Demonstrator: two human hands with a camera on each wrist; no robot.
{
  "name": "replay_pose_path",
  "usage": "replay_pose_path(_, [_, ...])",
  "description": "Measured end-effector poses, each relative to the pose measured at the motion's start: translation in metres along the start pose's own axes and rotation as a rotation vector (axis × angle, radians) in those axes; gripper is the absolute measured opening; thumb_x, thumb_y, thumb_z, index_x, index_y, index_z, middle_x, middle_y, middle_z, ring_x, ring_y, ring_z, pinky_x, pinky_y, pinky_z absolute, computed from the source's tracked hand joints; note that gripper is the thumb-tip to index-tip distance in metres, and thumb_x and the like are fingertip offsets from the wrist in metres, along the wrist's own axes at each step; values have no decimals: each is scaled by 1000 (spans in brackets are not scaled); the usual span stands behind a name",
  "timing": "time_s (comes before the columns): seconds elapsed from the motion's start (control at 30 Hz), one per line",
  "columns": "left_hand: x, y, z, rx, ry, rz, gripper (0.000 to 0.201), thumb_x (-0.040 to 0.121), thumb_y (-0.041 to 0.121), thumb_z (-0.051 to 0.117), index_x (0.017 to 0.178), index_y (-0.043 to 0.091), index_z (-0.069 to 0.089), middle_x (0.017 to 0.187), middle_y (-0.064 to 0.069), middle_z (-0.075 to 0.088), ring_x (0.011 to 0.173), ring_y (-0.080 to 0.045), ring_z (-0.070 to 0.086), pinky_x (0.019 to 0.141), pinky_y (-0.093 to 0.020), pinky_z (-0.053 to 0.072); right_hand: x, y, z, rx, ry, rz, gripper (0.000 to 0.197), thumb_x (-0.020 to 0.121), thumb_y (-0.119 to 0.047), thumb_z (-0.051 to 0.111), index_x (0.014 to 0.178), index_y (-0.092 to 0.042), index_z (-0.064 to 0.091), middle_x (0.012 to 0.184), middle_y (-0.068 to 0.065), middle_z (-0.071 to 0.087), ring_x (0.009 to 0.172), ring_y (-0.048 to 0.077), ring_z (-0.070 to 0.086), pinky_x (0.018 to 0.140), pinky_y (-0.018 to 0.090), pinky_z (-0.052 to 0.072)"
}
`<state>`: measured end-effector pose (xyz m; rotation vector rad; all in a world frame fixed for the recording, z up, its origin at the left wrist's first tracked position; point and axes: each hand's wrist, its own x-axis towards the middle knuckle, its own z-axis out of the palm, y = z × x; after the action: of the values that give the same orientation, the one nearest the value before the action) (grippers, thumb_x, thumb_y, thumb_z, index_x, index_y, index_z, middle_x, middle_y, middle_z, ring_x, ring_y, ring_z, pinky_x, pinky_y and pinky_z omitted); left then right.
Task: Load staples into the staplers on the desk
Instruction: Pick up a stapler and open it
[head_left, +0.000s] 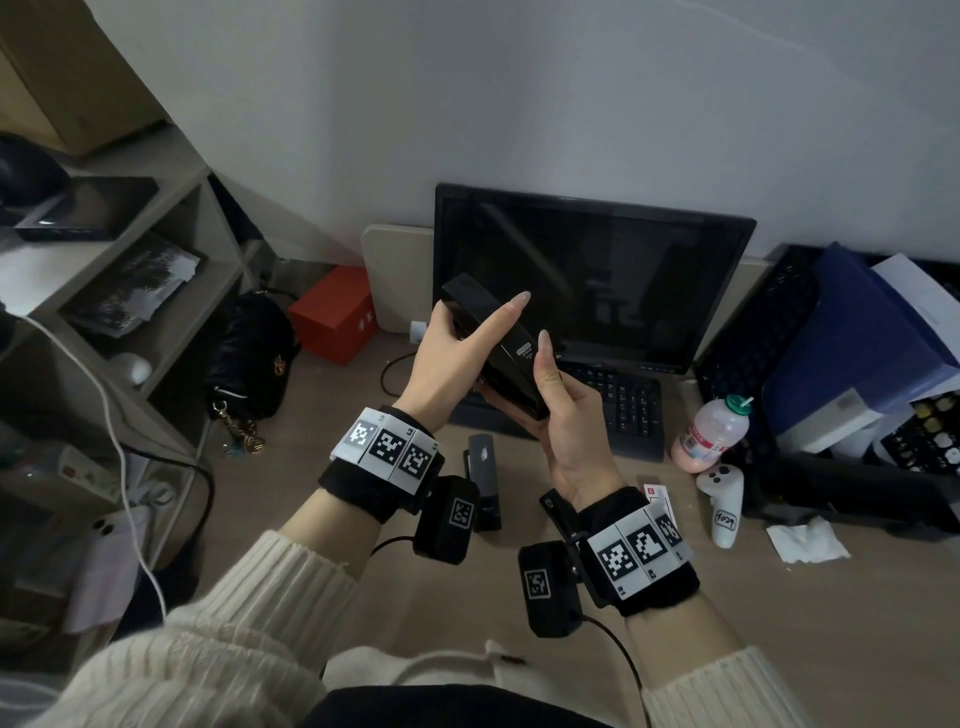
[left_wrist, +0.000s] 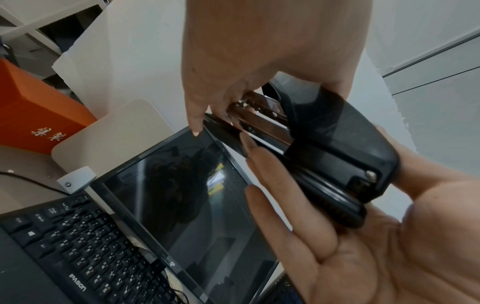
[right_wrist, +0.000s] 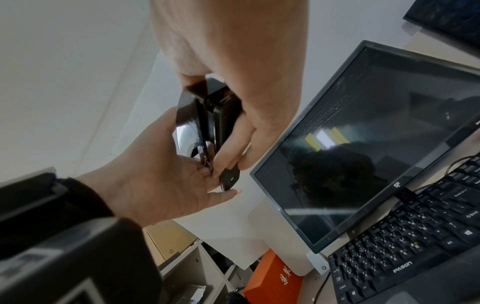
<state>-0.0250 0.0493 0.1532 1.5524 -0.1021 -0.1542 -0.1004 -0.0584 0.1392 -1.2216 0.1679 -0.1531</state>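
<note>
Here, a glossy black plastic stapler (head_left: 498, 348) is held up in the air in front of a dark, switched-off flat monitor (head_left: 613, 280), well above the light wooden tabletop (head_left: 779, 597). The stapler's hinged rear end is cradled in the right hand (head_left: 566, 415), whose grip is clamped on it, thumb up along one side and fingers wrapped beneath. The front end is taken by the left hand (head_left: 457, 353): its grip is closed on the stapler too, thumb and lower fingers pinching the nose while the index finger is stretched straight along the top cover. In the left wrist view the cover is seen lifted slightly off the base, with a strip of the metal staple channel (left_wrist: 267, 121) exposed between them; whether staples lie in it cannot be told. A second, dark grey stapler (head_left: 483, 478) is lying flat on the tabletop just below the hands, in front of a black keyboard (head_left: 623, 405). To the right, a pink drink bottle with a green cap (head_left: 711, 431) stands upright, a white game controller (head_left: 722, 499) lies beside it, and a crumpled white tissue (head_left: 805, 540) rests nearby.
</note>
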Motion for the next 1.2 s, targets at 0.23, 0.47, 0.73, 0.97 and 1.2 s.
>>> replay_pose_path(0.23, [2, -2, -1, -2, -9, -23, 67, 71, 60, 76, 121, 21, 55, 111, 3, 67, 101, -12, 68, 86, -32, 57, -1, 0, 1, -26, 1, 15, 51, 84, -51, 55, 101, -6, 73, 107, 12, 73, 107, 24, 67, 100, 45, 49])
replay_pose_path(0.47, [1, 1, 0, 3, 6, -19, 69, 67, 63, 77, 120, 23, 56, 111, 5, 67, 101, -11, 68, 90, -36, 57, -1, 1, 1, -24, 4, 15, 53, 80, -55, 55, 98, -9, 73, 106, 11, 73, 106, 22, 68, 100, 44, 49])
replay_pose_path(0.73, [1, 1, 0, 20, 19, -12, 75, 63, 67, 78, 119, 23, 56, 109, 4, 68, 101, -11, 68, 90, -38, 57, 1, 2, -1, -22, 1, 36, 67, 71, -62, 60, 111, -10, 70, 110, 10, 72, 109, 23, 66, 103, 46, 46])
replay_pose_path(0.97, [-4, 4, 0, 18, 16, -13, 69, 68, 64, 77, 118, 21, 57, 108, 4, 69, 98, -9, 69, 88, -33, 58, 0, -3, -3, -40, -25, 37, 52, 75, -60, 56, 95, -16, 76, 106, 9, 73, 106, 22, 68, 101, 45, 48])
replay_pose_path(1.2, [-5, 4, 2, 1, 2, -65, 66, 71, 62, 76, 119, 22, 55, 110, 3, 68, 98, -11, 69, 83, -31, 58, 0, -3, -3, -86, -10, 47, 55, 79, -61, 53, 94, -13, 75, 104, 9, 74, 103, 20, 69, 100, 44, 49])
